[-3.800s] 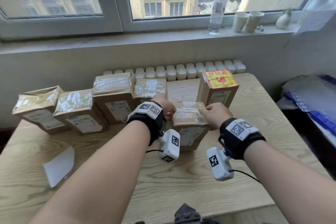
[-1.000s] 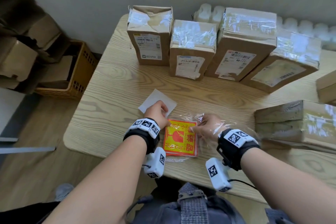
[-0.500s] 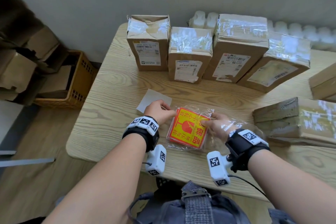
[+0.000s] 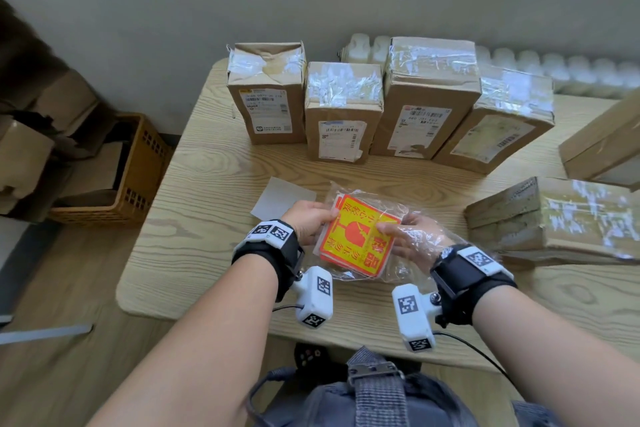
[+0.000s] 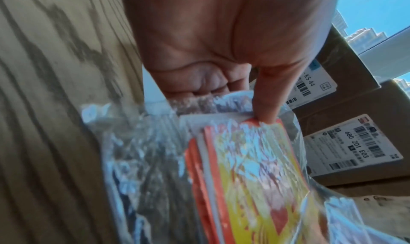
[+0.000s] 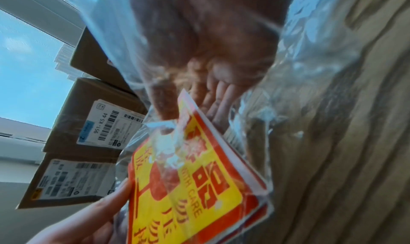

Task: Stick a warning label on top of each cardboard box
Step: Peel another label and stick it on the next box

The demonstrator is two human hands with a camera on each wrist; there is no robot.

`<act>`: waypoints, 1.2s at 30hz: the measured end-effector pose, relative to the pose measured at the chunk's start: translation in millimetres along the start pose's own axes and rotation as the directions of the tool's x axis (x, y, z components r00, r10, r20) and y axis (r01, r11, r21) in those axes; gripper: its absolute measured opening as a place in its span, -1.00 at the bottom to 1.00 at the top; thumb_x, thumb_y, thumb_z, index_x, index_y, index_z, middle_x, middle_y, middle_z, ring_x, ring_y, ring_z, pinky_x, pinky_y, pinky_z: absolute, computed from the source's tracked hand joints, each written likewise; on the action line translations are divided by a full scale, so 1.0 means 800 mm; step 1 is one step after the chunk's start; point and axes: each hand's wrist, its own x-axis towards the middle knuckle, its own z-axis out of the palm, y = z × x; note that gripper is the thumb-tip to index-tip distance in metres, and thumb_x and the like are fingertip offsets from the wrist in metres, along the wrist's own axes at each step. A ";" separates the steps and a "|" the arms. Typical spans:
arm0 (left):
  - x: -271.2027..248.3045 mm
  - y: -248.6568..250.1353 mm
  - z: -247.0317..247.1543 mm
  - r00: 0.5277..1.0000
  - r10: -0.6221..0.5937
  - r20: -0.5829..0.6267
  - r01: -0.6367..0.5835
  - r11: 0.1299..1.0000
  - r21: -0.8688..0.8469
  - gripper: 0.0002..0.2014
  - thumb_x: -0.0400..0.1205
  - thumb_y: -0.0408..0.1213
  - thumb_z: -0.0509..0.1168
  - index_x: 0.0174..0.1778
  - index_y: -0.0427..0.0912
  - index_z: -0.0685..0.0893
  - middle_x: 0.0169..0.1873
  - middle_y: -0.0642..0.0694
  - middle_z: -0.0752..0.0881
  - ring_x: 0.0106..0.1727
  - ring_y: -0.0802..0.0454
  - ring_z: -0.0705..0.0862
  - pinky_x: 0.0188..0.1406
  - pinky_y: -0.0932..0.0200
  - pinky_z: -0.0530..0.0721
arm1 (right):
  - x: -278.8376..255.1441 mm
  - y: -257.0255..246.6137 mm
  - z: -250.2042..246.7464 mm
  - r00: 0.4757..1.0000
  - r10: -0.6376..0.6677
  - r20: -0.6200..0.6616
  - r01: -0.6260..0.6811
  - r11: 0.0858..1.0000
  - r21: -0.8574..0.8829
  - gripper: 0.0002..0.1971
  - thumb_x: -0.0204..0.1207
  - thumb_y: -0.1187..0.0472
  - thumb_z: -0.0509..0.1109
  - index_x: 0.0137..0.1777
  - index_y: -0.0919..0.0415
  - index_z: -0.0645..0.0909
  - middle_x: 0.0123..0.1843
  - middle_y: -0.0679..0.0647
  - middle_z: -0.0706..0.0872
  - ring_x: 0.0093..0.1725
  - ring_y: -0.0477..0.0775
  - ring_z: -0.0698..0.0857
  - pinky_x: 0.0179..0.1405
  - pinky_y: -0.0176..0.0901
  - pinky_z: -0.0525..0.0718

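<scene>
A stack of red and yellow warning labels (image 4: 358, 236) (image 5: 248, 175) (image 6: 188, 186) sits inside a clear plastic bag (image 4: 367, 198), lifted just above the wooden table (image 4: 214, 184). My left hand (image 4: 310, 220) pinches the stack's left edge through the bag, thumb on top. My right hand (image 4: 408, 241) is inside the bag and holds the stack's right side, thumb over the top label. Several taped cardboard boxes stand in a row at the back, among them a left one (image 4: 266, 94) and a tall one (image 4: 427, 97). Another box (image 4: 554, 218) lies at the right.
A white backing sheet (image 4: 282, 196) lies on the table just beyond my left hand. A brown basket (image 4: 138, 170) with cardboard stands on the floor to the left. White bottles (image 4: 367, 47) line the wall behind the boxes. The table's near edge runs below my wrists.
My hands left the box at the right and took up the bag of labels. Over the last second they lifted and tilted it, and my right hand slid deeper into the bag.
</scene>
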 end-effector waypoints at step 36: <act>-0.013 0.061 -0.031 0.806 0.445 -0.390 -0.147 0.789 0.597 -0.69 0.55 -0.42 0.29 0.18 -0.05 0.69 0.22 -0.12 0.68 0.26 -0.11 0.63 0.14 0.15 0.59 | -0.011 -0.048 -0.027 0.879 -0.389 -0.275 0.326 0.912 -0.248 -0.85 0.55 0.24 0.43 -0.24 0.04 0.68 -0.19 0.03 0.78 -0.07 0.12 0.77 0.00 0.05 0.74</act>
